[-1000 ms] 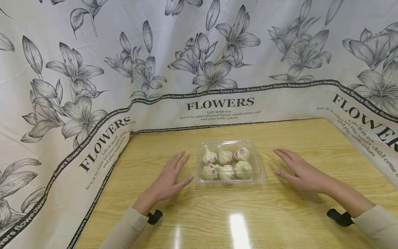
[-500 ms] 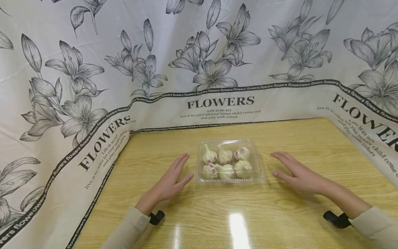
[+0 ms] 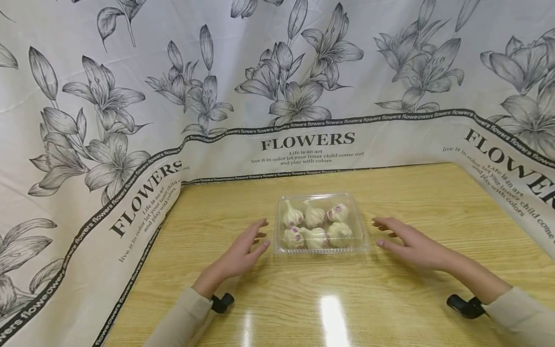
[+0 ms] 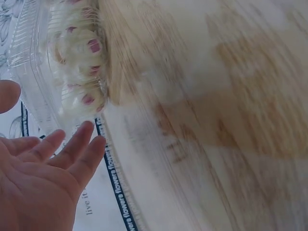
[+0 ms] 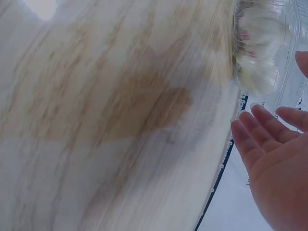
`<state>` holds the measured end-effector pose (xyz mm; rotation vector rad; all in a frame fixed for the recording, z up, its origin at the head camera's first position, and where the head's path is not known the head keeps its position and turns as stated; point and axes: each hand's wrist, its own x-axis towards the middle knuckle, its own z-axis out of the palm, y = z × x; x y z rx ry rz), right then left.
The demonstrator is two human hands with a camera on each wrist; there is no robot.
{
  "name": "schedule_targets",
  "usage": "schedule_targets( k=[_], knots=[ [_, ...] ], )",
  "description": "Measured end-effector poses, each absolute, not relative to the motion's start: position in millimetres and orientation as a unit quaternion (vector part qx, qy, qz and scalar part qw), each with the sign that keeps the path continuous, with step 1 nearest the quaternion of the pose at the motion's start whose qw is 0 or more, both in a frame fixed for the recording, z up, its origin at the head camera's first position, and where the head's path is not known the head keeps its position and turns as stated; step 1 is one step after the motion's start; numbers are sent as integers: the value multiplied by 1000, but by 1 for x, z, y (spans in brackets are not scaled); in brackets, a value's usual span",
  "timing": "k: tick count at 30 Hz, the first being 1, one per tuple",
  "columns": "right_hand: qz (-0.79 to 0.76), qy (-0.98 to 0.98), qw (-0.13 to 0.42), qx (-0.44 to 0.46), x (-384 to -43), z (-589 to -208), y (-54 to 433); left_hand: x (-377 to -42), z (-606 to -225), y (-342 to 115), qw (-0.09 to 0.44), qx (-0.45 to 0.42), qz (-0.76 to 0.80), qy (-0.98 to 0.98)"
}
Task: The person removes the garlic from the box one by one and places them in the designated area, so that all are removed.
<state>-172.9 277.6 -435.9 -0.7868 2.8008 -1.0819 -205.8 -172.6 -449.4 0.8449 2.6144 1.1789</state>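
A clear lidded plastic box [image 3: 321, 245] stands on the wooden table, with several garlic bulbs [image 3: 314, 215] in two rows inside it. Just left of the box is my left hand [image 3: 238, 254], its fingers extended and slightly bent, apart from the plastic. My right hand [image 3: 415, 246] faces the box from the other side across a small gap, fingers loosely bent. In the left wrist view, the palm and spread fingertips [image 4: 83, 132] lie below the box's side wall [image 4: 36, 62]. The right wrist view has the garlic [image 5: 260, 38] behind ribbed plastic, beyond the fingers.
The pale wood table [image 3: 277, 299] reflects light near its front. A white curtain printed with flowers [image 3: 299, 101] closes off the back and both sides, its lower band meeting the table. Each wrist bears a black camera mount [image 3: 222, 303].
Both hands have drawn slightly closer to the box, the right hand moving left and the left hand a little right. Their fingers are more bent. The box has stayed in place.
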Motion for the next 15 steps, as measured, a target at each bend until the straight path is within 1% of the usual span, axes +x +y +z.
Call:
schedule_targets(
  k=[7,15],
  knots=[
    [-357,900,34,-246,-172,-439,276,-206,-453,-168,97,272,421,860],
    [-373,888,25,-267,-173,-445,273,-206,-456,-161,114,263,433,855]
  ],
)
